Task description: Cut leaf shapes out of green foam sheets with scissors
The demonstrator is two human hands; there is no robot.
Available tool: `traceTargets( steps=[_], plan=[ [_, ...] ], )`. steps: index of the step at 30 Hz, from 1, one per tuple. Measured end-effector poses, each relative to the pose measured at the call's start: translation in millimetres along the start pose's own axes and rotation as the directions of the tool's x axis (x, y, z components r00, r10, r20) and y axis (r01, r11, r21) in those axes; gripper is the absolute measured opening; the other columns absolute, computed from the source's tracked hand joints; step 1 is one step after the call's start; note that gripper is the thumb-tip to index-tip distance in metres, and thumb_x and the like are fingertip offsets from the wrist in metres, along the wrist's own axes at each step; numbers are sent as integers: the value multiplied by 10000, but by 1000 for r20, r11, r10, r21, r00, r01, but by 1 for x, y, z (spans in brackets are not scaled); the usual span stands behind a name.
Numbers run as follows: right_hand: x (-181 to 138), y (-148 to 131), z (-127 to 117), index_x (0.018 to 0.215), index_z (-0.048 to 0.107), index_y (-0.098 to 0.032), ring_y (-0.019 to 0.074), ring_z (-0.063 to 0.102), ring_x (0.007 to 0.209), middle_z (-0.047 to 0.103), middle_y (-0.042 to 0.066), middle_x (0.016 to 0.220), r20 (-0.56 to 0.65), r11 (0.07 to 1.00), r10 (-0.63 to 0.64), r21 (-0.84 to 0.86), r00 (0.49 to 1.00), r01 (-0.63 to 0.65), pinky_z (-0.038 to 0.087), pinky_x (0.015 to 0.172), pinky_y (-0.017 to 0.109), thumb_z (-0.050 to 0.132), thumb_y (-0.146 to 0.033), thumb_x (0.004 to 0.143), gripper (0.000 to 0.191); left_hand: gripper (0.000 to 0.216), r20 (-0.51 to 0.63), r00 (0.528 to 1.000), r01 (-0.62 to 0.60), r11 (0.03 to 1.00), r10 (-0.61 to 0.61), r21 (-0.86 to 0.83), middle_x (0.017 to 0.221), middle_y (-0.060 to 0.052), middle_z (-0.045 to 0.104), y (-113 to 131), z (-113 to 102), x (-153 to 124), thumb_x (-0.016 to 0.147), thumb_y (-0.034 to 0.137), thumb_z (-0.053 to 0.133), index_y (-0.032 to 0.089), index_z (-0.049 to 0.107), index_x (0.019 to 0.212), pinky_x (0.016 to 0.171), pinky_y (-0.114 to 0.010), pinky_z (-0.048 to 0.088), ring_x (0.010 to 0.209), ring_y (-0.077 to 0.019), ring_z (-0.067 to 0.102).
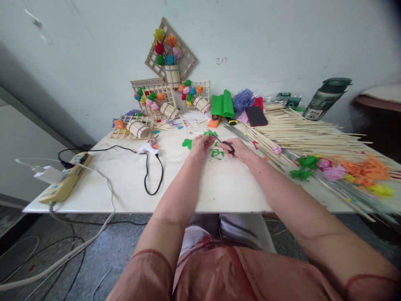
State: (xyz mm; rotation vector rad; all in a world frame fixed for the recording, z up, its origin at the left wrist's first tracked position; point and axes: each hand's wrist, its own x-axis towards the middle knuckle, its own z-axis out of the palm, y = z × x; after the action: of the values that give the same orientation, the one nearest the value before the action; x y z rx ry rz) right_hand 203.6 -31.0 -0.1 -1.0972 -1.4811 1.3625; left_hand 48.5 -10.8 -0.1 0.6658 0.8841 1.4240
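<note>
My left hand (203, 144) is closed around a small piece of green crepe paper (209, 133) near the middle of the table. In my right hand (236, 149) is a pair of scissors (230, 146) with dark handles, the fingers through the loops. Its blades point up and left to the green piece. A green cut-out with rounded lobes (187, 144) lies left of my left hand. Below the scissors, several green scraps (217, 154) are scattered on the white tabletop (232, 192).
A glue gun (148, 148) and a power strip (65, 177) with cords lie left. Behind are stick lattices (184, 54) with paper flowers, a green crepe roll (223, 104), and a phone (257, 116). Right are thin sticks (300, 129), paper flowers (335, 171) and a bottle (327, 98).
</note>
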Motion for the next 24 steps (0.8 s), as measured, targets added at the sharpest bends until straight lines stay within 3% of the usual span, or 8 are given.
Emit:
traceTargets(
  steps=[6, 16, 24],
  plan=[
    [-2, 0, 0, 604, 559, -144, 34, 367, 349, 481, -42, 467, -8, 1000, 1, 9, 1000, -1, 251, 317, 177, 790, -329, 662, 302, 177, 3, 1000, 15, 1000, -15, 18, 704, -59, 711, 0, 2, -3, 746, 135, 700, 145, 543, 665, 869, -311, 519, 914, -208, 720],
    [2, 6, -3, 645, 597, -136, 33, 367, 349, 487, -43, 463, 2, 998, 4, 62, 1000, -4, 252, 316, 171, 790, -370, 630, 303, 137, 54, 999, 3, 999, -5, 40, 672, -43, 705, -3, 4, -5, 771, 123, 661, 136, 565, 674, 758, -262, 519, 676, -140, 698],
    [2, 3, 0, 637, 600, -124, 27, 348, 345, 466, -42, 450, -25, 999, 0, 51, 1000, 1, 241, 306, 170, 814, -385, 639, 337, 178, 36, 999, 10, 999, -12, 53, 659, -39, 701, -1, 5, -6, 794, 125, 627, 151, 521, 653, 771, -258, 527, 750, -152, 713]
  ],
)
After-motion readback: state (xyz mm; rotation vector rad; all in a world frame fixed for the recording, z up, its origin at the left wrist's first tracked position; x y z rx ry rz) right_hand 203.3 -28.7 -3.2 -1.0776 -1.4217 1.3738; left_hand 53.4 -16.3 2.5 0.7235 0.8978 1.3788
